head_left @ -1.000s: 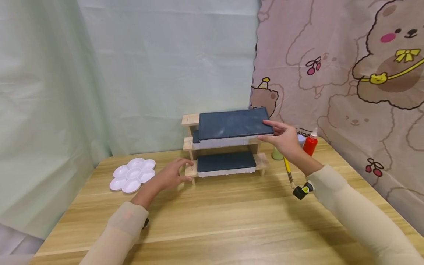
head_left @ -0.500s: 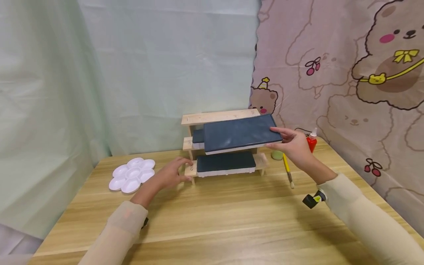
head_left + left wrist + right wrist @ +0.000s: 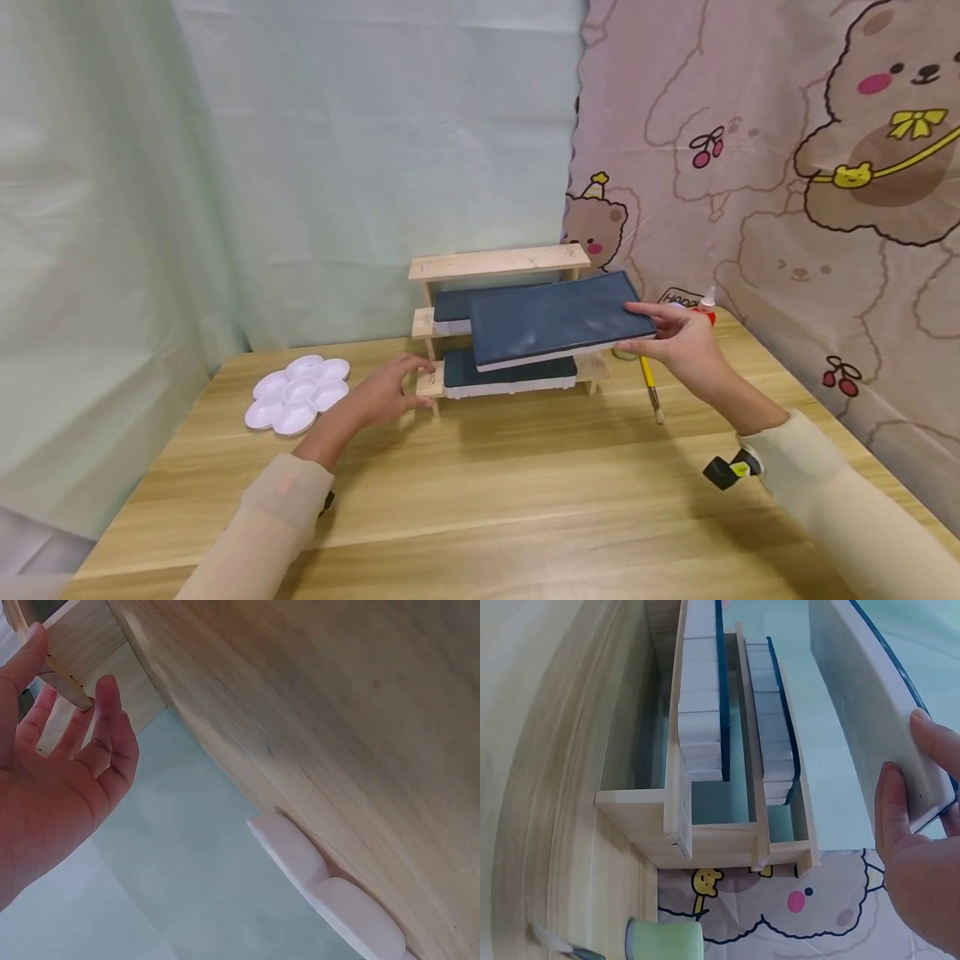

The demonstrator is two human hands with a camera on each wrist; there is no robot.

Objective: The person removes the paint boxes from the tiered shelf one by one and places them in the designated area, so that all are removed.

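Observation:
My right hand (image 3: 688, 343) holds a flat white box with a dark blue lid (image 3: 555, 321) by its right end, fingers on the lid and thumb below. The box is raised and slightly tilted in front of a three-tier wooden shelf (image 3: 498, 263). In the right wrist view its pale underside (image 3: 866, 697) faces the shelf. Two similar boxes sit there: a middle-tier box (image 3: 769, 712) and a bottom-tier box (image 3: 510, 385). The held box partly covers both in the head view. My left hand (image 3: 386, 392) grips the left end of the bottom board (image 3: 430, 381) between fingers and thumb.
A white flower-shaped palette (image 3: 300, 392) lies left of the shelf. To the right lie a yellow-handled paintbrush (image 3: 649, 383), a green-sided container (image 3: 667, 941) and a mostly hidden red bottle with a white nozzle (image 3: 707, 300). Curtains hang behind the wooden table (image 3: 480, 508).
The right hand has brought the box off the top tier, forward, down and to the right, baring the top board. The left hand stays at the bottom board's end.

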